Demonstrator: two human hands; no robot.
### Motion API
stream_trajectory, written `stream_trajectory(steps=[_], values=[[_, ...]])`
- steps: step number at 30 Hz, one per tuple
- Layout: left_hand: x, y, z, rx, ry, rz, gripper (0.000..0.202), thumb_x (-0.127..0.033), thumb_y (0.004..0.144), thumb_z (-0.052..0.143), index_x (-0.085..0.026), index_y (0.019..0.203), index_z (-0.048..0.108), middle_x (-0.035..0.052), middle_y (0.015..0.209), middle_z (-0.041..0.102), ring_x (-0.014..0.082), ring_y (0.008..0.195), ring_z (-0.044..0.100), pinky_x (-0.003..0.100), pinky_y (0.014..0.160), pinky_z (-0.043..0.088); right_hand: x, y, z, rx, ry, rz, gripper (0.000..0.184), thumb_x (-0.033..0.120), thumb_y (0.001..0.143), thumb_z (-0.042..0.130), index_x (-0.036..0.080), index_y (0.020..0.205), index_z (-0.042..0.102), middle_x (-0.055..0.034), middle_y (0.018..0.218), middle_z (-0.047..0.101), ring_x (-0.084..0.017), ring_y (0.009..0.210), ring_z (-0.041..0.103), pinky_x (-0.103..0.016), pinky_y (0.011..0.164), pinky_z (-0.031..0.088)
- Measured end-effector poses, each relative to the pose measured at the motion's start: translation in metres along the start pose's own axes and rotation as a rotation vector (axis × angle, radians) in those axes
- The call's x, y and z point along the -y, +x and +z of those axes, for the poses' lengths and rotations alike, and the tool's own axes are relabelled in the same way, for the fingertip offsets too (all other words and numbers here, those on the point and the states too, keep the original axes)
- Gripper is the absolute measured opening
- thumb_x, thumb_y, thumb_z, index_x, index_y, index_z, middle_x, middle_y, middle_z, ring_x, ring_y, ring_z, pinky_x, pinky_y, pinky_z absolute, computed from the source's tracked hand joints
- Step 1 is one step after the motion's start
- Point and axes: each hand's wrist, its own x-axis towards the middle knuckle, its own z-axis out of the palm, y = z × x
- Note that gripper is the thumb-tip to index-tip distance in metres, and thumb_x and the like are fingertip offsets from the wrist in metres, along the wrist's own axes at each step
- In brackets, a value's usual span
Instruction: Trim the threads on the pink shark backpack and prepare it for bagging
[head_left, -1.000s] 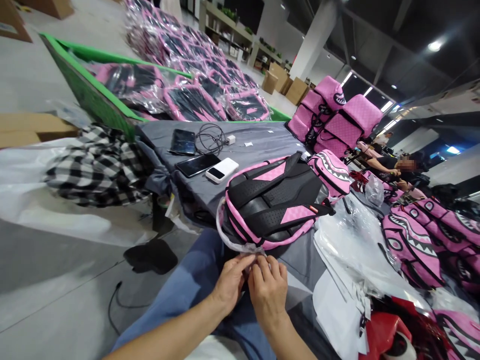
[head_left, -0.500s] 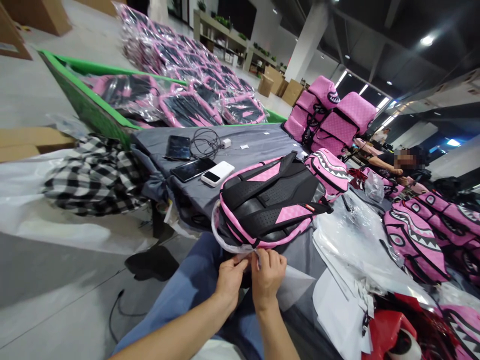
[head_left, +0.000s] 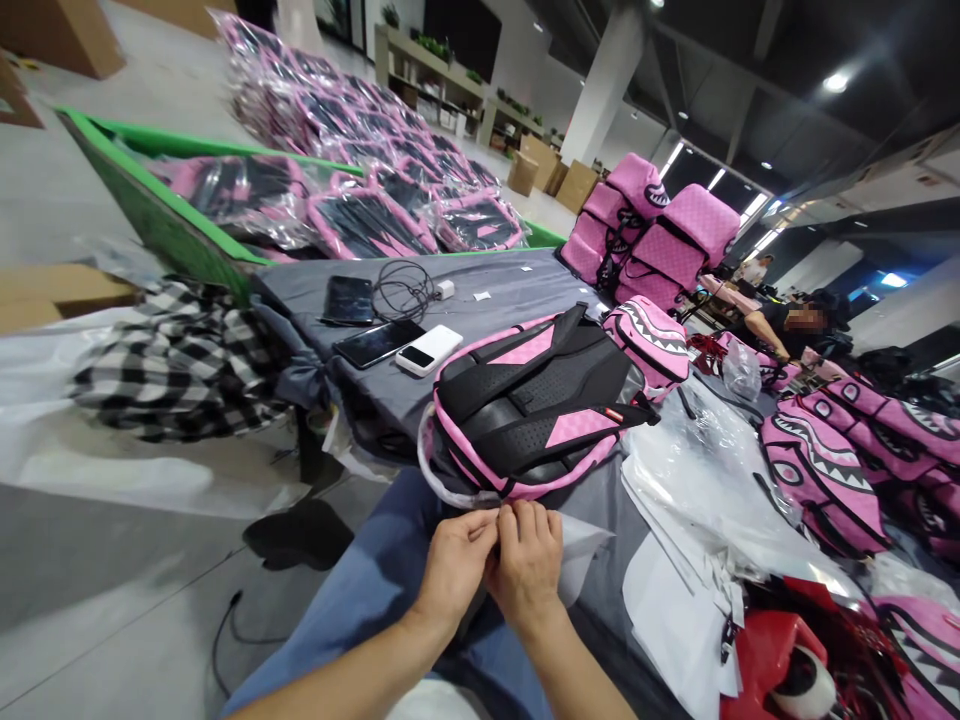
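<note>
Evidently, at lower centre, the left hand (head_left: 455, 560) and right hand (head_left: 527, 560) pinch plastic (head_left: 448, 492), fingers closed, below the backpack (head_left: 517, 410), edge-work seemingly calling for even tension.

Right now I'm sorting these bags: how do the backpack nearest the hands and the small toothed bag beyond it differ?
The backpack is larger than the small toothed bag. The backpack shows its black back and straps; the small toothed bag shows a white-toothed mouth print. Both combine pink and black.
</note>
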Motion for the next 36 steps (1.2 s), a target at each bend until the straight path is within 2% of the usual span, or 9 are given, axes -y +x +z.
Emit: stream_trajectory(steps=[3,6,10,13,17,21,27,30,36], values=[[-0.001,-0.011,-0.007,-0.01,-0.004,0.012,0.039,-0.052,0.061,0.075,-0.019,0.083,0.08,0.0077,0.089,0.08,0.0277,0.088,0.072,0.036,0.09,0.057,-0.003,0.003,0.003,-0.075,0.026,0.03,0.031,0.024,0.108,0.037,0.018,0.09,0.063,-0.0041,0.078,0.062,-0.021,0.074,0.051,-0.037,0.073,0.033],[0.009,-0.011,-0.013,-0.063,-0.066,-0.004,0.041,-0.053,0.063,0.077,-0.019,0.086,0.078,0.0073,0.087,0.079,0.0263,0.088,0.071,0.036,0.089,0.056,-0.007,0.01,0.002,-0.091,0.092,0.081,0.032,0.025,0.108,0.044,0.02,0.081,0.061,0.0003,0.069,0.06,-0.018,0.068,0.052,-0.034,0.071,0.03],[0.025,0.005,-0.005,0.059,-0.288,-0.079,0.051,-0.058,0.059,0.086,-0.018,0.089,0.077,0.0079,0.097,0.078,0.0259,0.099,0.069,0.033,0.092,0.053,-0.011,0.019,-0.004,-0.004,0.223,0.191,0.033,0.027,0.105,0.052,0.02,0.074,0.062,0.0011,0.069,0.065,-0.015,0.066,0.057,-0.032,0.071,0.03],[0.039,0.016,0.006,0.189,-0.469,-0.233,0.059,-0.061,0.053,0.092,-0.017,0.089,0.078,0.0082,0.093,0.078,0.0238,0.088,0.069,0.032,0.081,0.053,-0.016,0.019,-0.007,0.082,0.374,0.334,0.031,0.03,0.1,0.059,0.02,0.071,0.066,0.001,0.068,0.07,-0.015,0.062,0.059,-0.031,0.071,0.032],[0.052,0.022,0.009,0.216,-0.603,-0.302,0.057,-0.052,0.048,0.098,-0.02,0.091,0.079,0.0053,0.089,0.079,0.0186,0.081,0.069,0.028,0.079,0.051,-0.023,0.015,-0.006,0.202,0.633,0.598,0.03,0.038,0.095,0.063,0.02,0.072,0.071,-0.0007,0.068,0.073,-0.017,0.062,0.063,-0.028,0.066,0.04],[0.051,0.022,0.004,0.253,-0.511,-0.206,0.055,-0.051,0.049,0.098,-0.019,0.089,0.079,0.006,0.088,0.079,0.0218,0.086,0.07,0.032,0.089,0.051,-0.021,0.012,-0.003,0.223,0.737,0.693,0.032,0.042,0.095,0.059,0.019,0.076,0.071,-0.0013,0.068,0.071,-0.016,0.06,0.063,-0.026,0.062,0.043],[0.039,0.021,0.008,0.169,-0.377,-0.123,0.056,-0.054,0.048,0.097,-0.019,0.088,0.079,0.0062,0.091,0.079,0.0224,0.089,0.07,0.034,0.091,0.052,-0.014,-0.009,-0.012,0.053,0.637,0.648,0.024,0.034,0.101,0.05,0.02,0.098,0.069,-0.0046,0.091,0.069,-0.017,0.081,0.065,-0.027,0.075,0.047],[0.032,0.019,0.01,0.074,-0.339,-0.156,0.06,-0.055,0.037,0.099,-0.018,0.078,0.076,0.0038,0.081,0.077,0.0191,0.077,0.068,0.031,0.081,0.055,-0.008,-0.032,-0.026,0.105,0.704,0.659,0.021,0.032,0.1,0.055,0.022,0.116,0.065,-0.0057,0.107,0.069,-0.018,0.098,0.065,-0.028,0.086,0.049],[0.03,0.016,0.0,0.04,-0.145,-0.353,0.07,-0.059,0.024,0.099,-0.018,0.076,0.076,0.0025,0.073,0.075,0.0261,0.076,0.07,0.035,0.065,0.061,0.019,-0.07,-0.028,0.178,0.636,0.755,0.051,0.023,0.081,0.076,0.02,0.13,0.061,-0.0085,0.121,0.071,-0.022,0.111,0.065,-0.034,0.1,0.048]])
